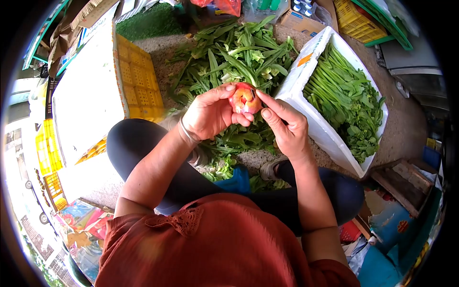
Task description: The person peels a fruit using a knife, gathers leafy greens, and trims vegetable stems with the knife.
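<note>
In the head view, the left hand point(210, 111) is clamping round a fruit point(238, 97), thumb on top and fingertips below, and is presenting its broken face upward. Just beside it, the right hand point(286, 125) is reaching its forefinger to the fruit's edge, seemingly touching; its thumb and forefinger are standing apart, the other fingers curling. The step in hand is apparently handling or inspecting that opening. The next move would be calling for a steady left hold and a light right fingertip. Beyond and beneath both hands, loose greens point(229, 57) are lying on the floor point(165, 52); to the right hand's right, a box point(292, 91) is holding stalks point(330, 81).
</note>
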Demonstrator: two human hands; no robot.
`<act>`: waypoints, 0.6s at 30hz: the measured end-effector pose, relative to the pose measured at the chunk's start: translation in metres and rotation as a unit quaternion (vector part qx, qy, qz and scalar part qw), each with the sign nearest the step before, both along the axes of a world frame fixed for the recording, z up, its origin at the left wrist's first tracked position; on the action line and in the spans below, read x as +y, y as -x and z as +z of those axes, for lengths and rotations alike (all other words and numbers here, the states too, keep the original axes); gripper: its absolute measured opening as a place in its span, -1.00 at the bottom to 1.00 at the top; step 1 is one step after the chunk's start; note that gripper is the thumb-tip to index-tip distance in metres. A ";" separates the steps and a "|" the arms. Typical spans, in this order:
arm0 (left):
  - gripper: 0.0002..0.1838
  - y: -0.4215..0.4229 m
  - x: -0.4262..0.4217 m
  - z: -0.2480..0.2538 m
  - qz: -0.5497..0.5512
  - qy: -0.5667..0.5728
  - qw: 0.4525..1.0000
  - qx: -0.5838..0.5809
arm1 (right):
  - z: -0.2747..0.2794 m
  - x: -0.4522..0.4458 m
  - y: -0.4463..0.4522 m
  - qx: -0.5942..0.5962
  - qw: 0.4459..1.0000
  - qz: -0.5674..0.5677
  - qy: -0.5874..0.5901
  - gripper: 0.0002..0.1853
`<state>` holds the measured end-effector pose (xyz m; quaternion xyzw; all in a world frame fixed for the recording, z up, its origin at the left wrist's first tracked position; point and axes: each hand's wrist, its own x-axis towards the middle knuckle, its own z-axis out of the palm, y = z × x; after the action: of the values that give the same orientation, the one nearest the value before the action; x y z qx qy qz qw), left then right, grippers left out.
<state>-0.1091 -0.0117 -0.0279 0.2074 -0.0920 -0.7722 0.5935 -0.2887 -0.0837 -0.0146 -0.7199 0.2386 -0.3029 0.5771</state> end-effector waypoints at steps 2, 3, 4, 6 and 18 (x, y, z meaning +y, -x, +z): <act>-0.62 -0.002 -0.001 -0.003 0.015 -0.017 0.999 -0.039 | -0.002 -0.001 0.001 0.052 0.997 -0.014 0.056 -0.68; -0.64 -0.003 -0.002 -0.004 0.008 -0.017 0.998 -0.053 | -0.003 -0.002 0.002 0.052 0.997 -0.013 0.057 -0.68; -0.64 -0.003 -0.002 -0.005 0.009 -0.016 0.998 -0.053 | -0.004 -0.002 0.002 0.065 0.995 -0.012 0.075 -0.66; -0.61 -0.003 -0.002 -0.005 0.005 -0.017 0.997 -0.078 | -0.006 -0.002 0.001 0.078 0.993 -0.009 0.092 -0.65; -0.50 -0.003 0.000 0.004 -0.018 -0.010 0.989 -0.146 | -0.009 -0.002 -0.001 0.041 0.985 -0.019 0.168 -0.60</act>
<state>-0.1065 -0.0121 -0.0243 0.3221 -0.1740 -0.7448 0.5579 -0.2874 -0.0860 -0.0234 -0.8137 0.2216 -0.3199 0.4318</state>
